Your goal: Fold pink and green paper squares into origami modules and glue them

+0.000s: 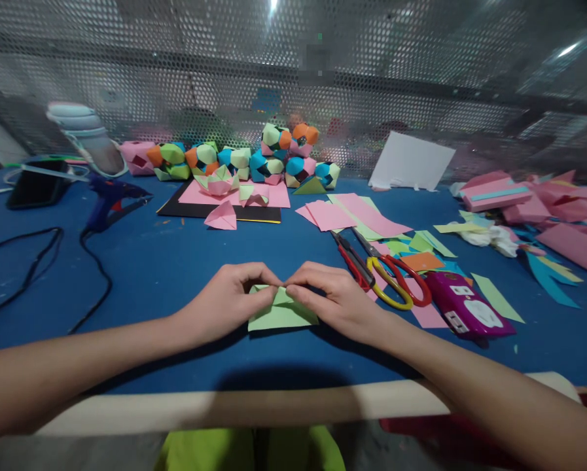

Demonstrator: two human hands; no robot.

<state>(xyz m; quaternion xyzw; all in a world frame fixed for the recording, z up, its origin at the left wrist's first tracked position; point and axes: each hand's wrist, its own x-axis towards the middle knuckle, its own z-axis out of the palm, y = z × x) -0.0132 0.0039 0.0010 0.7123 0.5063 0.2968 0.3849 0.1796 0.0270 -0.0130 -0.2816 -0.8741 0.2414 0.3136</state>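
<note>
Two bare hands of ours meet over one small sheet of pale green paper [281, 318], which lies on the blue tabletop [175, 252] near its front edge. Our left hand [229, 296] is closed to a pinch, thumb and forefinger gripping the paper's far edge left of its middle. Our right hand [339, 299] pinches the same edge just to the right, so that our fingertips nearly meet over a folded part.

Just beyond our right hand we see a red-handled tool [356, 265] and scissors [396, 288] with one yellow loop and one red, lying over coloured paper scraps. Beside them rests a purple packet [467, 307], with a light green strip [498, 297] to its right. Farther back we have pink sheets [327, 216] and, leaning upright, a white card [411, 160]; pink folded papers [563, 196] are heaped at far right.

Straight ahead, a pink folded piece [222, 216] overlaps the front of a black sheet [247, 213]. Behind it stands our row of multicoloured paper balls [268, 168], two of them stacked on top. Toward our left sit a blue glue gun [109, 201], a dark phone [36, 186] and a tumbler [88, 144].
</note>
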